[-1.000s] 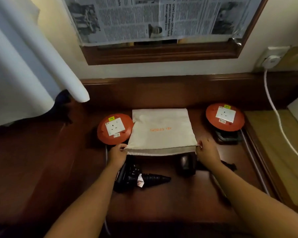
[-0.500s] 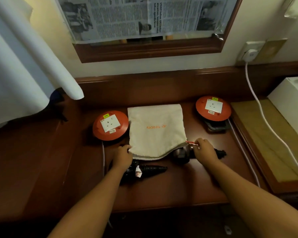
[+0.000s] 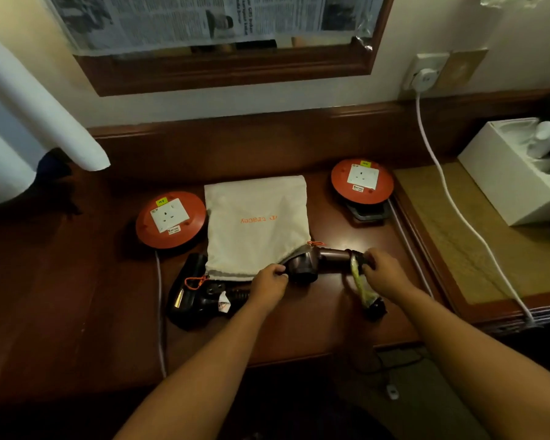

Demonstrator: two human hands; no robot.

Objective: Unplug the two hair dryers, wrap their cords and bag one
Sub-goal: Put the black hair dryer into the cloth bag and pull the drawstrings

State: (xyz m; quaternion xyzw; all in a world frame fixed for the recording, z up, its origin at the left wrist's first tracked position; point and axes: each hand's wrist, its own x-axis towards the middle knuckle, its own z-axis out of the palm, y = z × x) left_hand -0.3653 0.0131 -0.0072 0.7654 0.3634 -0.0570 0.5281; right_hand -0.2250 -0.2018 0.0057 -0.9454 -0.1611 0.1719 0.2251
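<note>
**Brown dryer at the mouth of the cloth bag**

On the dark wooden desk (image 3: 299,328) a cream drawstring bag (image 3: 254,223) lies flat, its orange lettering upside down to the wearer and its open edge toward the person. A brown hair dryer (image 3: 315,262) lies crosswise at the bag's near right corner, its head touching the fabric edge and its handle pointing right. The left hand (image 3: 269,282) has its fingers curled at the bag's hem right beside the dryer's head (whether it pinches cloth or the dryer itself cannot be told). The right hand (image 3: 385,274) grips the end of the handle, where a bundled cord with a yellow-green tie (image 3: 361,282) hangs down toward a dark plug (image 3: 375,309) resting on the desk.

A second, black hair dryer (image 3: 194,296) lies at the bag's near left corner, partly under the hem, with a white tag on its cord and the bag's orange drawstring (image 3: 194,282) looped over it.

Two orange cord reels, each with a white socket face, sit on either side of the bag: one at left (image 3: 170,219), one at right rear (image 3: 362,181). A white cable (image 3: 438,173) runs from a wall plug (image 3: 424,77) down across a tan mat (image 3: 470,236). A white box (image 3: 505,176) stands at the far right.
</note>
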